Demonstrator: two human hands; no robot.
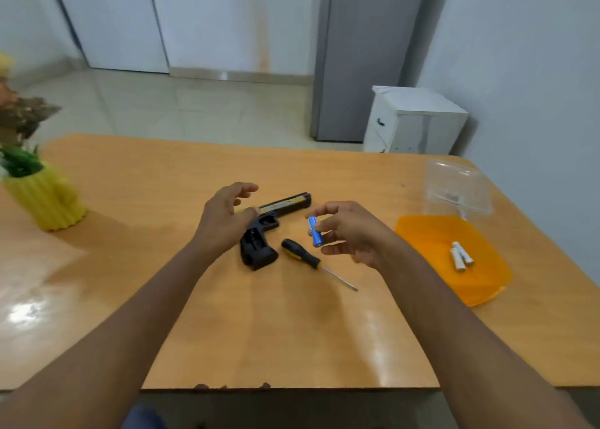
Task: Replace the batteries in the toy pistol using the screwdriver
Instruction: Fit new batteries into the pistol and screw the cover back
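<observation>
Head view: white batteries point(460, 255) in orange lid point(428, 233)

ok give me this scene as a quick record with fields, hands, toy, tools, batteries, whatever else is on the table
left hand: left hand open, fingers relaxed, over the rear of the toy pistol
right hand: right hand pinches blue batteries, held above the table
toy pistol: toy pistol lies on the table, grip compartment looks open
screwdriver: screwdriver lies on the table beside the grip, not held
white batteries: white batteries lie on the orange lid
clear container: clear container behind the lid, small dark bits inside, too small to tell
yellow vase: yellow vase at far left
</observation>
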